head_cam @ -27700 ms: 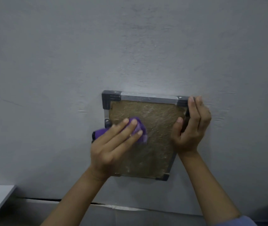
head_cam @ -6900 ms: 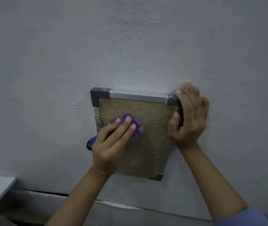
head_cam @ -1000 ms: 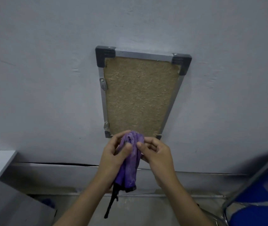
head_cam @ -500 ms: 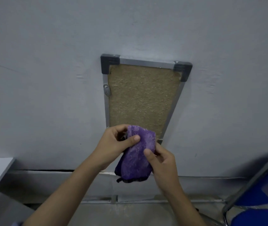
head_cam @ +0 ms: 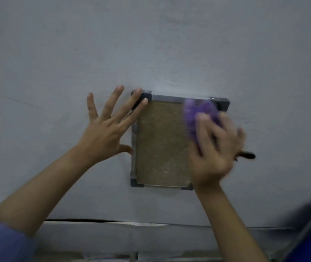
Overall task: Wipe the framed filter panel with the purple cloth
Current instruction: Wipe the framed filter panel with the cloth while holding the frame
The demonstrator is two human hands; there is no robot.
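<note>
The framed filter panel [head_cam: 162,142] hung flat on the wall [head_cam: 150,44], long axis vertical. Left hand [head_cam: 103,133] – fingers spread – braced its upper-left corner; blurred right hand [head_cam: 213,148] pressed the purple cloth [head_cam: 198,114] at its upper right.

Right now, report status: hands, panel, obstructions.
Left hand open, fingers spread, bracing panel top-left corner. Right hand presses cloth on panel's upper right, blurred. Nothing in the way.
</note>
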